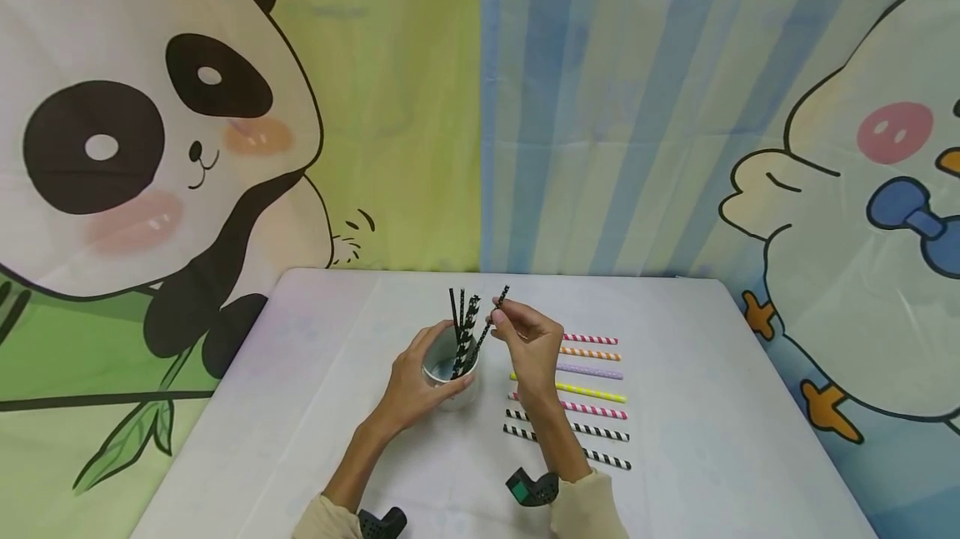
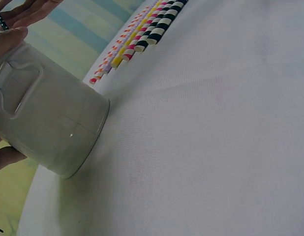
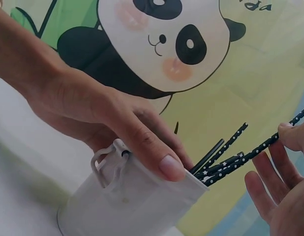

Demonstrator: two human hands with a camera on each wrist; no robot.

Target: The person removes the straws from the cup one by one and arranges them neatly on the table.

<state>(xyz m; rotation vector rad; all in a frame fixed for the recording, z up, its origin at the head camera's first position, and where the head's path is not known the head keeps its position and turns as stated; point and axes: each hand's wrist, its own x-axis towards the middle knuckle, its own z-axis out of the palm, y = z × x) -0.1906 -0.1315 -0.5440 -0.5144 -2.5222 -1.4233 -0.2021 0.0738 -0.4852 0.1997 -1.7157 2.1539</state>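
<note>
On the left, a panda-printed backdrop [image 1: 217,164] is hung in soft, lightly creased fabric. A smooth white cloth [image 1: 697,406] is spread before it. Over the cloth, a pale, cylindrical cup [image 1: 459,399] is seen, with a looped handle [image 3: 104,151] fitted at its side. In the cup, slim black straws [image 1: 464,331] are leaned at differing angles, some patterned with white. By the left hand [image 1: 412,381], the cup is clasped upright, thumb and fingers wrapped about its rim. By the right hand [image 1: 531,347], a white-dotted black straw [image 1: 483,335] is pinched near its top between thumb and fingertips, its slanted lower end set inside the rim. Farther right, seven straight colored straws [image 1: 592,392] are laid in a row.
</note>
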